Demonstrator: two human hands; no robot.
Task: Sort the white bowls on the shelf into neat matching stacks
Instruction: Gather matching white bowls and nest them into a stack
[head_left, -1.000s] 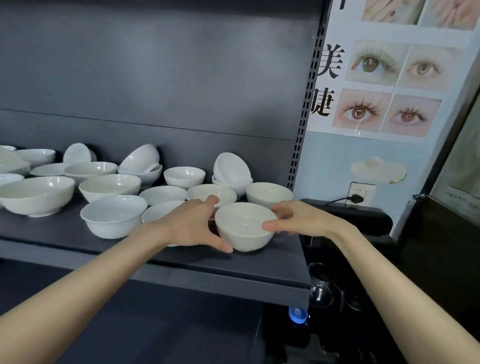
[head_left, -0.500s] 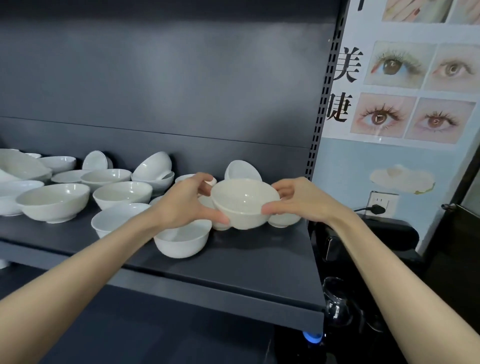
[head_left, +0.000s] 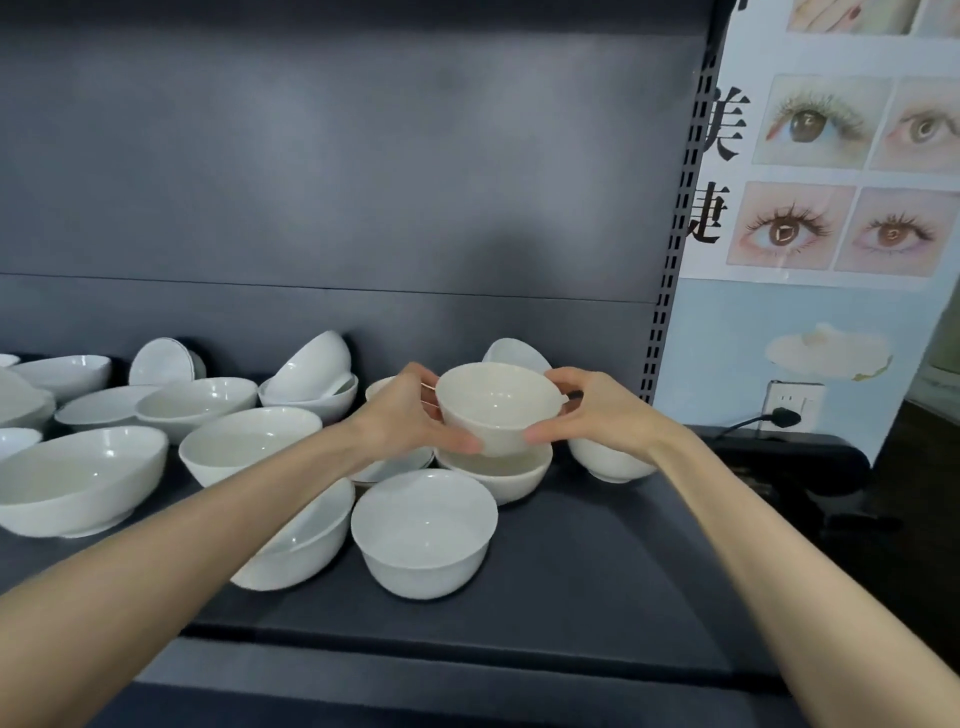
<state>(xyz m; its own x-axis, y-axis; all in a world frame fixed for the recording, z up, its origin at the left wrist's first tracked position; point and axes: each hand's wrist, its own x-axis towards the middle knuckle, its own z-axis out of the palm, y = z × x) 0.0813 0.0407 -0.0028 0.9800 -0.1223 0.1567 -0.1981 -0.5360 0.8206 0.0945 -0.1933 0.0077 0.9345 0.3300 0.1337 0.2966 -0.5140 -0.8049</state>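
Both my hands hold one small white bowl (head_left: 493, 405) in the air above the dark shelf (head_left: 597, 582). My left hand (head_left: 410, 415) grips its left side and my right hand (head_left: 592, 415) its right side. The held bowl hovers just over another white bowl (head_left: 504, 475) of similar size that stands on the shelf. A further small bowl (head_left: 423, 532) stands nearer the front edge, and one more (head_left: 605, 462) sits partly hidden behind my right wrist.
Several white bowls of different sizes spread leftward: a large one (head_left: 78, 488), a medium one (head_left: 249, 449), a tilted bowl in a bowl (head_left: 311, 379). The slotted shelf upright (head_left: 680, 234) bounds the right. A wall socket with plug (head_left: 784, 413) is beyond it.
The bowl has been lifted off the shelf's front by both hands and carried back, now hanging over another bowl. The view has shifted closer.
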